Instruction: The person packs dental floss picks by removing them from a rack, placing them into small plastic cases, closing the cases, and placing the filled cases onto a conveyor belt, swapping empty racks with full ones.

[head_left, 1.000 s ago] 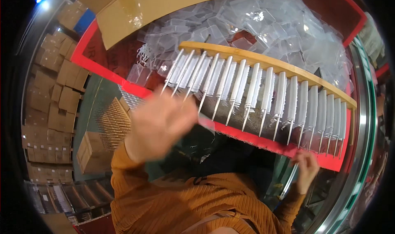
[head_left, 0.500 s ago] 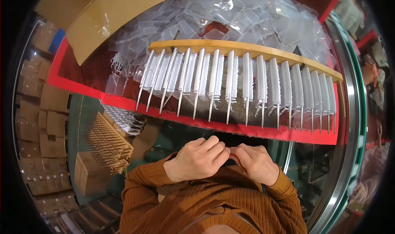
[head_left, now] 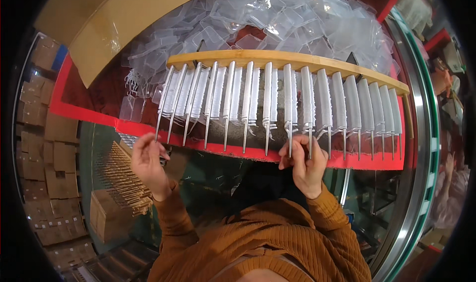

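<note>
In front of me stands a wooden bar (head_left: 277, 58) with a row of thin metal rods (head_left: 225, 133) hanging toward me. Each rod carries a dense stack of thin white loops or strands (head_left: 232, 91), their exact kind unclear. My left hand (head_left: 150, 165) is at the tip of the leftmost rod, fingers bent and apart, with no held thing visible. At the middle of the row, my right hand (head_left: 307, 168) has its thumb and fingers closed around the lower end of a rod. A neighbouring rod tip also crosses that hand.
Behind the bar lies a heap of clear plastic cases (head_left: 277, 19) in a red-edged tray (head_left: 89, 112), beside a cardboard flap (head_left: 114, 34). A second rack with many rods (head_left: 121, 175) sits lower left near cartons (head_left: 62, 158). A metal-edged conveyor (head_left: 421, 133) runs along the right.
My hands were together before my chest and have come apart. The left moved left to the end rod; the right rose to the middle rods. The view has shifted slightly.
</note>
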Available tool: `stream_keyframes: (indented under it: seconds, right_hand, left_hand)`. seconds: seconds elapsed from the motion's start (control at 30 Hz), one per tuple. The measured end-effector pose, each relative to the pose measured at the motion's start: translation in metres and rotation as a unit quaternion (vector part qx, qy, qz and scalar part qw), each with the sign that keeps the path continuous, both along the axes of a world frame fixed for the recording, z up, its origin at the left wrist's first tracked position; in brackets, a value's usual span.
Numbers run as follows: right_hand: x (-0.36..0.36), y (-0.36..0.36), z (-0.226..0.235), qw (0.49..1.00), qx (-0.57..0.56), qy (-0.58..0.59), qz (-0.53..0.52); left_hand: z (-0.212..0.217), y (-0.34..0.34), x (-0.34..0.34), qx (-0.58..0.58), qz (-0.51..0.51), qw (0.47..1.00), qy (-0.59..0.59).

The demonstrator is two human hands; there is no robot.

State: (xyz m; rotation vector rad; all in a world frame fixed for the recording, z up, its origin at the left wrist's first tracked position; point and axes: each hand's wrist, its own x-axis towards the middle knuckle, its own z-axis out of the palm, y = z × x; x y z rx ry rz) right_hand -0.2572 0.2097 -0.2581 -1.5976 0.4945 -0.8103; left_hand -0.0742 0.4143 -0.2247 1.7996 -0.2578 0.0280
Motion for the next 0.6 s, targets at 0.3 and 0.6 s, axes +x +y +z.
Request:
stream_keyframes:
  seconds: [0.3, 0.6]
  right_hand:
    - [-0.119, -0.073, -0.024, 0.953, 0.023, 0.284, 0.102]
    - [-0.175, -0.290, 0.009, 0.792, -0.494, 0.251, -0.257]
  left_hand:
    - [-0.011, -0.037, 0.067, -0.135, -0.331, 0.934, -0.012]
    - [-0.012, 0.025, 0.023, -0.171, -0.309, 0.935, 0.028]
